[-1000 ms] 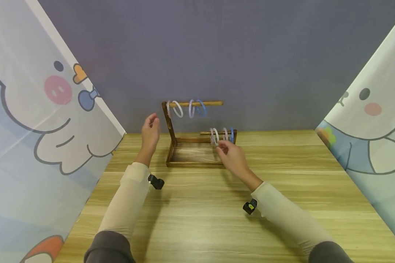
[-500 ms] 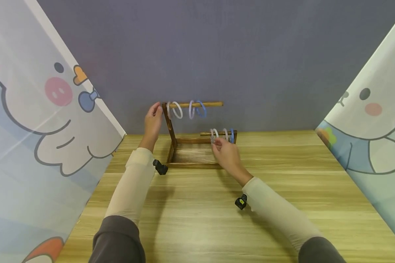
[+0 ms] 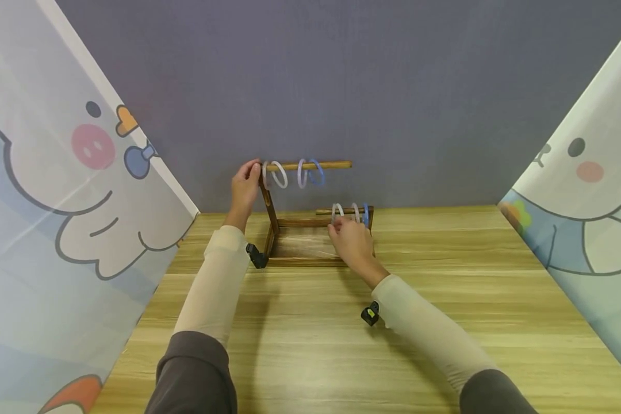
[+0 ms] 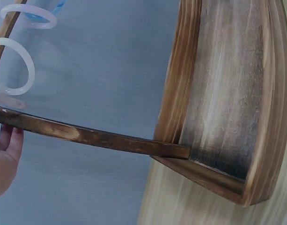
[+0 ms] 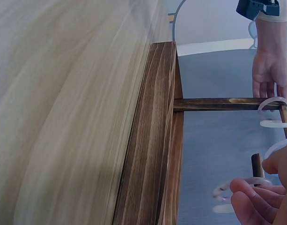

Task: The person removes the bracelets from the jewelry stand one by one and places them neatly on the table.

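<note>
A dark wooden bracelet stand point(image 3: 272, 211) has a long upper rod point(image 3: 336, 164) and a short lower rod point(image 3: 325, 211). Several bracelets hang on each; a white bracelet point(image 3: 279, 175) and a blue bracelet point(image 3: 318, 172) are among those above. My left hand point(image 3: 244, 188) touches the outer side of the upright post point(image 4: 101, 138) near its top, its fingers fairly straight. My right hand point(image 3: 353, 241) is in front of the lower bracelets, hiding their lower parts. In the right wrist view its thumb and bent fingers point(image 5: 260, 199) are apart, close to a pale bracelet point(image 5: 223, 190).
The stand's tray base point(image 3: 305, 261) sits at the back of the wood-grain table point(image 3: 310, 333), close to a grey backdrop point(image 3: 419, 103). Cartoon-printed panels point(image 3: 26, 190) flank both sides. A small black camera point(image 3: 257, 256) is worn on each wrist.
My left hand has risen and moved right to reach the post's top. The right hand has shifted slightly left, in front of the lower bracelets. The stand stays in place.
</note>
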`<state>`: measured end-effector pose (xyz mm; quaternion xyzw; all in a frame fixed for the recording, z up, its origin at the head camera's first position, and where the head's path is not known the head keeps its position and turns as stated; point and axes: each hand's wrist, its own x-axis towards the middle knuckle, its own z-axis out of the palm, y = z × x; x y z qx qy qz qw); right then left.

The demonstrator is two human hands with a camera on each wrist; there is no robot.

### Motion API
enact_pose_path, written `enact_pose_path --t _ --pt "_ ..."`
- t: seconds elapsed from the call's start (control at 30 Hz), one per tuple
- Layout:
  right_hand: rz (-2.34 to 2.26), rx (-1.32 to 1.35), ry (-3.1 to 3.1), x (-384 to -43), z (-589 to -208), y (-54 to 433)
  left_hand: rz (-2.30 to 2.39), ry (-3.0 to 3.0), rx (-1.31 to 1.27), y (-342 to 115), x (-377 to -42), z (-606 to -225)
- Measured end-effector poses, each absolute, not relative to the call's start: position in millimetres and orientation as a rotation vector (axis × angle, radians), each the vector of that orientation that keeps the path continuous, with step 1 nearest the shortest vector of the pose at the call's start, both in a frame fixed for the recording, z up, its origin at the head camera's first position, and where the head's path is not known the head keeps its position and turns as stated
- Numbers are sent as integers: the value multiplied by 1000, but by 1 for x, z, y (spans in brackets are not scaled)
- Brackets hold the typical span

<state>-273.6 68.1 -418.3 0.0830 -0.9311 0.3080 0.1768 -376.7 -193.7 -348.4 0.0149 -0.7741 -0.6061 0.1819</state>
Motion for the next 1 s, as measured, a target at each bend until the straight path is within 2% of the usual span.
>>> enact_pose_path --t 1.0 --pt "935 182 -2533 -282 -426 65 -1618 -2253 28 -193 -372 -347"
